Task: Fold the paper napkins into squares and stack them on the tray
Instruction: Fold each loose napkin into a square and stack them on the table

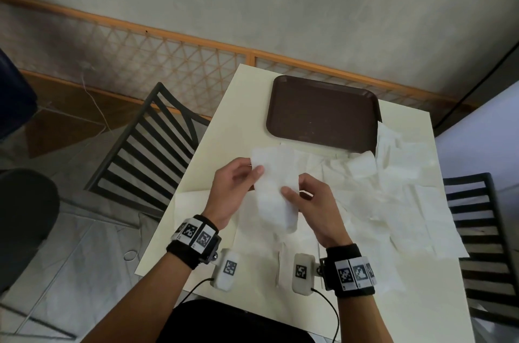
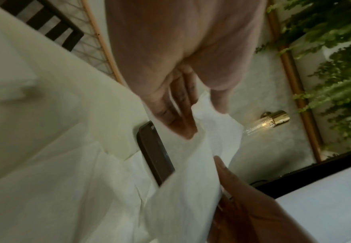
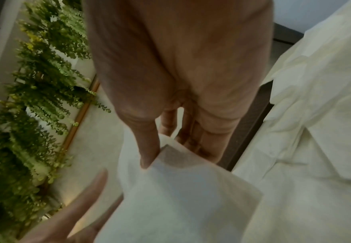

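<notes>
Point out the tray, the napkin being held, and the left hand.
tray (image 1: 323, 109), head view, bare middle of its brown floor.
held napkin (image 1: 276, 185), head view, middle of the sheet between the hands.
left hand (image 1: 234, 191), head view, back of the hand.

Thin, matt white paper napkin (image 1: 276, 188) pinched in both hands, slightly translucent, more soft creased paper napkins (image 1: 407, 196) right of the right hand (image 1: 316, 206), dark brown smooth plastic tray (image 1: 323, 111) beyond, matt cream tabletop (image 1: 224, 129)
</notes>
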